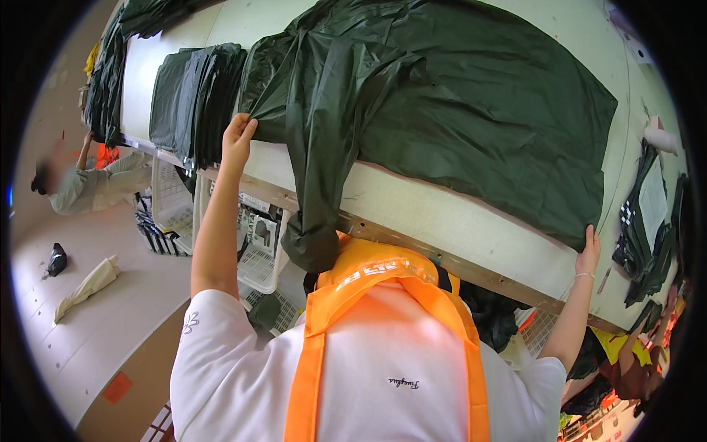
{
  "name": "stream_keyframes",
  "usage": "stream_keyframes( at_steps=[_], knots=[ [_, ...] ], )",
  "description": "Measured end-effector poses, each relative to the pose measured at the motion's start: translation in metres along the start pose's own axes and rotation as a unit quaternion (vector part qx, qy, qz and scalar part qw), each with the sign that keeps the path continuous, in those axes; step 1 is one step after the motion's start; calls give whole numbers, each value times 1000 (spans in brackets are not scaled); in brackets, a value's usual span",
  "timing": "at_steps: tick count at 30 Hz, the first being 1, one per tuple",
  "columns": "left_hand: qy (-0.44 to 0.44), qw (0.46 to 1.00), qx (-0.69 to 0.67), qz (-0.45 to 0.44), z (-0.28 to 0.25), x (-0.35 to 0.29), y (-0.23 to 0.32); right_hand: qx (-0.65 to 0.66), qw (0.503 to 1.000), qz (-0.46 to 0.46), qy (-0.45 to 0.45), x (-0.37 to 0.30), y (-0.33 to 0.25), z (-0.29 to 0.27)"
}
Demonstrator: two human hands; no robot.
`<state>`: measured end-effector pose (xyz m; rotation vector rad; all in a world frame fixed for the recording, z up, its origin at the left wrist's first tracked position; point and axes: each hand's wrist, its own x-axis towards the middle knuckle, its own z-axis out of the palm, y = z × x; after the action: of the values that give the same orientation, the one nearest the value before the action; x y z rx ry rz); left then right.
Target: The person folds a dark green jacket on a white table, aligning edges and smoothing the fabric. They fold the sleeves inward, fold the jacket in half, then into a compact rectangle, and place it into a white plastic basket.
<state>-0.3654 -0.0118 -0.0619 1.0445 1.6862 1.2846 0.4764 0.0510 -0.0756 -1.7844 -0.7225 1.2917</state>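
A dark green garment [479,110] of thin, shiny cloth, much like a raincoat, lies spread over the pale table [442,195]. One sleeve-like length of it hangs down over the table's front edge, bunched at its lower end. At the garment's left side, my left hand [238,138] is closed on the cloth, pulling creases toward the fingers. Far to the right, my right hand [588,250] pinches the lower corner of the garment's straight edge. Between my hands the cloth is mostly flat on the right and gathered in folds on the left.
A stack of folded dark green cloth [195,103] stands left of the garment. White plastic baskets [258,265] sit under the table. At far right lie dark pieces with a paper sheet [652,202]. Another person [92,184] is at the left; a rolled cloth [86,289] lies on the floor.
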Motion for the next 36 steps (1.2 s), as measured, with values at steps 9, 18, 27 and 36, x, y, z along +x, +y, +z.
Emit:
stream_keyframes(
  at_steps=[9, 18, 27, 36],
  knots=[
    [67, 818, 570, 51, 32, -6, -20, -511, 749, -347, 240, 14, 31, 48],
    [37, 913, 405, 17, 3, -1, -46, -142, 849, 65, -504, -255, 50, 446],
    [8, 880, 460, -119, 13, 0, -24, -256, 797, 2, -547, -185, 1, 383],
    [-15, 855, 508, -104, 14, 12, -30, -773, 570, -278, -3, -18, -122, 220]
  ],
)
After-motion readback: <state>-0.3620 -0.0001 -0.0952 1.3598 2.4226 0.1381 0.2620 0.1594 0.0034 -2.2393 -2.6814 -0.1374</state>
